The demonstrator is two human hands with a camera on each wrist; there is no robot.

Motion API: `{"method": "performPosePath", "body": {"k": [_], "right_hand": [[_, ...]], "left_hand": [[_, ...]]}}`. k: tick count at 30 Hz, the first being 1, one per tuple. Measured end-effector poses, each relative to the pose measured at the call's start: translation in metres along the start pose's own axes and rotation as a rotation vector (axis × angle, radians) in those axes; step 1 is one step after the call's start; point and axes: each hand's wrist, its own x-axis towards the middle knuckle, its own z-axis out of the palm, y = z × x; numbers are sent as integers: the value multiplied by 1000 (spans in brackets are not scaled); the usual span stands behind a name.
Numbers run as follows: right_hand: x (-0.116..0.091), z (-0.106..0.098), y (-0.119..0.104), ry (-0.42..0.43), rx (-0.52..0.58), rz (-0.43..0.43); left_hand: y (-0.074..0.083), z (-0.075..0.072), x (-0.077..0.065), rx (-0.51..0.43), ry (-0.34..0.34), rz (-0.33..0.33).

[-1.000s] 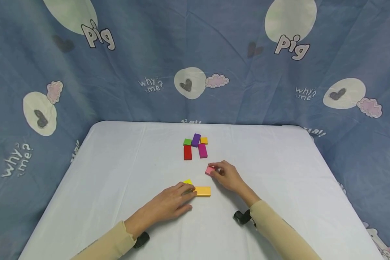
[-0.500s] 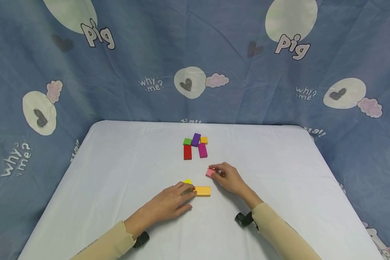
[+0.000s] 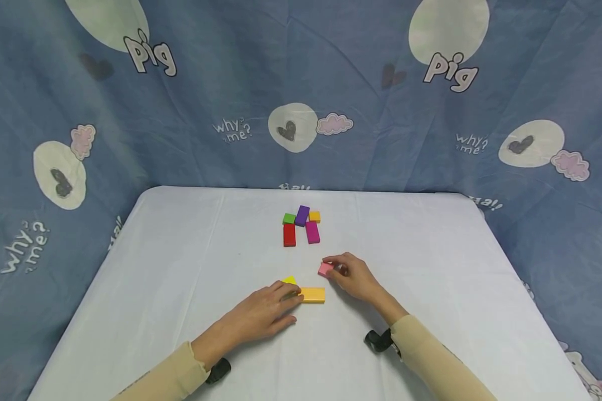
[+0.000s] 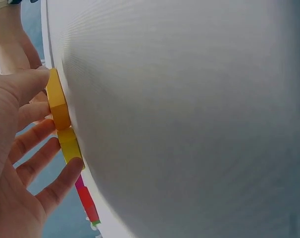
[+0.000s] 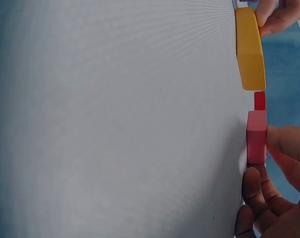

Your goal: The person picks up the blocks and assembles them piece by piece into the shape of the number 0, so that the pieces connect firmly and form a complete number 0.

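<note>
In the head view my right hand (image 3: 353,274) pinches a small pink block (image 3: 325,269) between thumb and fingers, low over the white table. The right wrist view shows the pink block (image 5: 257,136) from the side, the thumb and fingertips at its edge. My left hand (image 3: 266,312) lies with fingers extended, fingertips touching an orange rectangular block (image 3: 313,295) and a yellow block (image 3: 290,280), which it partly hides. Seen from the left wrist, the orange block (image 4: 58,99) and yellow block (image 4: 70,145) sit end to end, the left fingers spread along them.
Farther back on the white table (image 3: 221,239), red (image 3: 289,235), green (image 3: 289,218), purple (image 3: 302,215), small orange (image 3: 314,216) and magenta (image 3: 312,232) blocks stand grouped together. A blue patterned cloth (image 3: 190,122) hangs behind the table.
My right hand, with the pink block, has shifted slightly toward me and to the right. The left hand and the other blocks have stayed where they were.
</note>
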Motion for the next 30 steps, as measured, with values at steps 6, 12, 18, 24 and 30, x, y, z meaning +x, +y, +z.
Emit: {"method": "performPosePath", "body": {"k": [6,12,18,24,30], "right_hand": [[-1,-2,-1,-13,4,3],[-2,-5,-3,-27,2,16],[-3,-5,-3,-28,-4,28],[-5,-5,-3,-36,7,24],[-11,-2,0,-49,18,0]], "left_hand": [[-1,-2,1,3,-6,-6],[-4,-1,2,1,-3,-8],[-4,0,2,-2,18,2],[-3,0,2,-5,4,-11],[0,0,0,-24,-32,-28]]}}
